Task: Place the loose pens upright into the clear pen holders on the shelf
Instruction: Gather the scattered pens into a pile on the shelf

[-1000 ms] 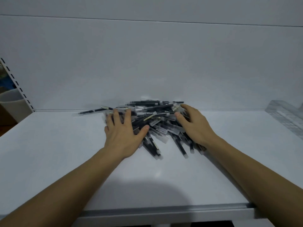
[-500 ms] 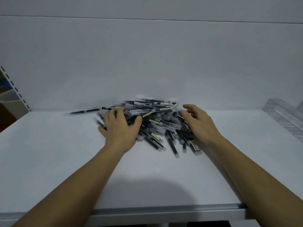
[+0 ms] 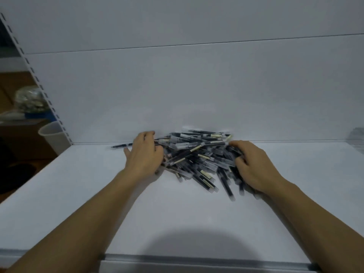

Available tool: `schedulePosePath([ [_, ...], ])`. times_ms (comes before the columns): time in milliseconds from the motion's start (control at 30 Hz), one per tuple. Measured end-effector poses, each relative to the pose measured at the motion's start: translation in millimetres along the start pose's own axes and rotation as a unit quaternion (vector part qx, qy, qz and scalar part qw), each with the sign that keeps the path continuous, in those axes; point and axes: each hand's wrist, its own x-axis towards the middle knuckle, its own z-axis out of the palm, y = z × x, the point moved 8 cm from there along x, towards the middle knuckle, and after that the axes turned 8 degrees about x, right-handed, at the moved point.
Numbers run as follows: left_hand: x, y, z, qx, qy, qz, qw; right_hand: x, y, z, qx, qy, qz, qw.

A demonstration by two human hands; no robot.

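Overlapping pens (image 3: 197, 158) partly under right hand (image 3: 254, 168)

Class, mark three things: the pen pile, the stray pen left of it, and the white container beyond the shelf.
pen pile (image 3: 197, 160): head view, middle of the heap.
stray pen (image 3: 120, 146): head view, its dark barrel.
white container (image 3: 56, 140): head view, its side wall.
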Motion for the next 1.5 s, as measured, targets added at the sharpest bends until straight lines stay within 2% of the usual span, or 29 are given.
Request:
schedulePosePath([
  [133, 34, -50, 0, 0.076, -0.049, -0.018, 0.996, 1, -15, 14, -0.039, -0.020, -0.062, 0.997],
  [267, 43, -69, 18, 0.126, -0.090, 0.022, 0.988, -2, -17, 13, -0.037, -0.013, -0.073, 0.997],
  [600, 55, -88, 10, 0.155, -0.009, 0.069, 0.985, 2, -6, 9, -0.023, 0.010, -0.050, 0.998],
  [833, 55, -88, -11, 0.154, 0.008, 0.121, 0.981, 3, -1, 9, -0.021, 0.016, -0.046, 0.999],
  [933, 54, -86, -24, 0.171, 0.005, 0.132, 0.976, 3, 0, 8, -0.018, 0.019, -0.045, 0.999],
  [1100, 47, -102, -30, 0.282, -0.050, 0.102, 0.953, 3, -1, 7, -0.014, 0.024, -0.045, 0.999],
  [1167, 42, -102, -33, 0.295, -0.043, 0.105, 0.949, 4, -1, 7, -0.015, 0.023, -0.045, 0.999],
  [1233, 31, -92, -38, 0.275, -0.008, 0.134, 0.952, 3, -2, 7, -0.017, 0.022, -0.046, 0.999],
  [1300, 12, -71, -42, 0.195, 0.016, 0.196, 0.961, 3, -4, 7, -0.018, 0.023, -0.050, 0.998],
  [1400, -30, -24, -36, 0.068, -0.045, 0.334, 0.939, 2, -6, 7, -0.014, 0.030, -0.053, 0.998],
  [1500, -66, 9, -19, 0.030, -0.094, 0.410, 0.907, 1, -7, 3, -0.005, 0.048, -0.051, 0.998],
])
